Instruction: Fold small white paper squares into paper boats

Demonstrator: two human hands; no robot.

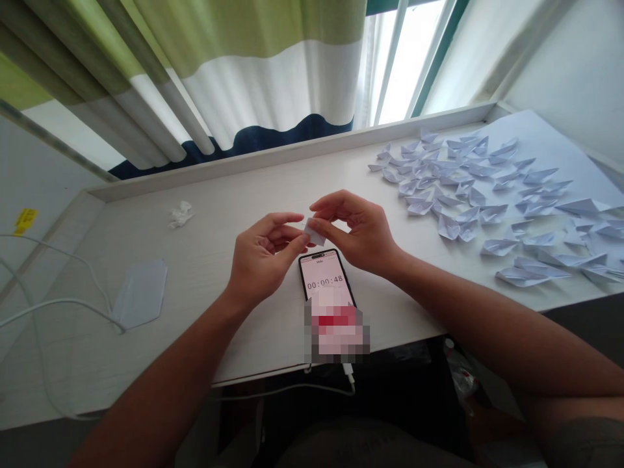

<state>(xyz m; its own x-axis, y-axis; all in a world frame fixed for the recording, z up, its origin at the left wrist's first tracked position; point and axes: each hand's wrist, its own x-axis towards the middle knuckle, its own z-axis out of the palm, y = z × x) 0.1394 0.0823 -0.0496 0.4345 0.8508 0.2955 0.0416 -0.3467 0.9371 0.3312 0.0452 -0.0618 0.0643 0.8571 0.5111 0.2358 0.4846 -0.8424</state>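
Left hand [258,253] and right hand [363,229] both pinch a small folded paper piece [316,236]; edges best aligned before creasing.

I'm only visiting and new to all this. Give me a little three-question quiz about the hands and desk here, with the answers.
1. True or false: the right hand pinches a small paper.
2. What time reading does the phone show?
a) 00:48:00
b) 00:00:48
c) 48:00:00
3. Fill the gap: the paper boats on the desk lie to the ____ of the right hand.

Key:
1. True
2. b
3. right
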